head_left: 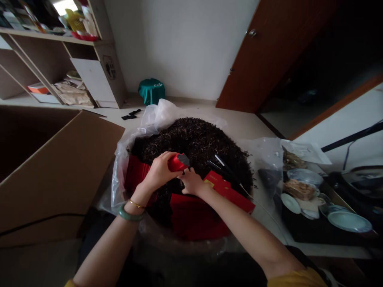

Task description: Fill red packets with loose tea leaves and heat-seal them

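Note:
My left hand (161, 169) grips a small red packet (178, 162), its dark grey mouth facing right. Just below that mouth, my right hand (193, 183) has its fingers curled down at the dark dried leaves (194, 137), which look like loose tea. Whatever those fingers hold is hidden. The leaves lie heaped in a large round container lined with clear plastic (118, 171). On the heap's near side rest a stack of red packets (197, 219) and, under my left wrist, more red packets (133, 173). A red box (220, 183) is by my right forearm.
A black, pen-like device with a white cable (229, 169) lies on the leaves. To the left stands an open cardboard box (68, 159). At right, a dark tray (317, 233) bears dishes and a lidded bowl (348, 220). A green covered bin (152, 91) stands by the wall.

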The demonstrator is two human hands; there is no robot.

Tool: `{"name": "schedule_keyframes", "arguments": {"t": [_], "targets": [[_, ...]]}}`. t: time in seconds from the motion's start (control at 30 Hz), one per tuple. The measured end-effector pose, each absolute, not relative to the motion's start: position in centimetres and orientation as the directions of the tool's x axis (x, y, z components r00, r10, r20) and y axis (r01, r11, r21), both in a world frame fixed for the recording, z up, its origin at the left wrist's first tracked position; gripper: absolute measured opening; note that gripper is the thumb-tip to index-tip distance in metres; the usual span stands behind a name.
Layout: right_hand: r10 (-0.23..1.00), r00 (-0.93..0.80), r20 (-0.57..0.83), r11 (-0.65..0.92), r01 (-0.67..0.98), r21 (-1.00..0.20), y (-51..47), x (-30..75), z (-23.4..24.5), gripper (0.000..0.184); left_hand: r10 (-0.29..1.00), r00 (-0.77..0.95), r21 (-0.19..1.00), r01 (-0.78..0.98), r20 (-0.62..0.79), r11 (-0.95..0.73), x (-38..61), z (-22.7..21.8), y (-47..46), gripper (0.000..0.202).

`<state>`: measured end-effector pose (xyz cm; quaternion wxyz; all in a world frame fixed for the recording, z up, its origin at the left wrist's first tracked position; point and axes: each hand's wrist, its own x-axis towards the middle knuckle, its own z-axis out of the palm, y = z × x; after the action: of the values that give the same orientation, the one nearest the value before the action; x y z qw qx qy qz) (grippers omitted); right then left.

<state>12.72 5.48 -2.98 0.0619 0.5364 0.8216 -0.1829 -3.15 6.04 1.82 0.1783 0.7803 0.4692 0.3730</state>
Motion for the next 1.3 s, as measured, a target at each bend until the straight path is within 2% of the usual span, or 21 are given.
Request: {"name": "schedule_keyframes", "arguments": {"t": [0.1, 0.27, 0.33, 0.43, 0.5, 0.6, 0.8, 0.87, 1.0, 1.2, 1.3], "targets": [[0.899, -0.376, -0.223, 0.323, 0.915, -0.24, 5.7, 12.8, -3.1, 0.058, 0.869, 0.293, 0.633, 0.598, 0.399, -0.492, -3.0, 1.6, 5.9, 0.047], [0.934, -0.321, -0.156, 0.264, 0.915, -0.305, 7.3, 14.6, -2.7, 0.049, 0.883, 0.297, 0.652, 0.596, 0.362, -0.468, -2.9, 1.4, 6.0, 0.048], [0.945, -0.318, -0.08, 0.257, 0.869, -0.424, 7.9, 16.1, -2.1, 0.043, 0.888, 0.286, 0.661, 0.593, 0.361, -0.46, -2.9, 1.3, 6.1, 0.049], [0.957, -0.279, 0.077, 0.253, 0.674, -0.694, 8.5, 18.5, -0.3, 0.034, 0.895, 0.256, 0.671, 0.594, 0.365, -0.444, -2.7, 0.8, 6.3, 0.052], [0.959, -0.252, 0.126, 0.253, 0.568, -0.784, 8.6, 19.6, 1.5, 0.031, 0.903, 0.231, 0.687, 0.588, 0.362, -0.426, -2.5, 0.4, 6.4, 0.052], [0.949, -0.282, 0.145, 0.284, 0.554, -0.783, 8.3, 19.8, 4.6, 0.032, 0.915, 0.184, 0.723, 0.564, 0.36, -0.398, -1.9, -0.4, 6.5, 0.052], [0.879, -0.425, 0.216, 0.466, 0.673, -0.575, 7.4, 17.3, 8.6, 0.035, 0.903, 0.109, 0.764, 0.497, 0.415, -0.411, -1.2, -1.5, 6.5, 0.052], [0.871, -0.436, 0.226, 0.484, 0.685, -0.545, 7.3, 16.6, 8.9, 0.038, 0.901, 0.099, 0.77, 0.486, 0.423, -0.415, -1.1, -1.6, 6.5, 0.052], [0.892, -0.396, 0.218, 0.443, 0.665, -0.602, 6.9, 15.8, 8.3, 0.039, 0.901, 0.089, 0.776, 0.475, 0.425, -0.414, -1.1, -2.0, 6.5, 0.052], [0.93, -0.284, 0.232, 0.347, 0.476, -0.808, 6.7, 16.6, 6.2, 0.033, 0.911, 0.094, 0.811, 0.426, 0.401, -0.401, -0.5, -2.7, 6.4, 0.054], [0.963, -0.203, 0.177, 0.262, 0.557, -0.788, 7.4, 18.4, 4.3, 0.037, 0.928, 0.098, 0.841, 0.396, 0.361, -0.369, -0.6, -2.7, 6.5, 0.055]]}}
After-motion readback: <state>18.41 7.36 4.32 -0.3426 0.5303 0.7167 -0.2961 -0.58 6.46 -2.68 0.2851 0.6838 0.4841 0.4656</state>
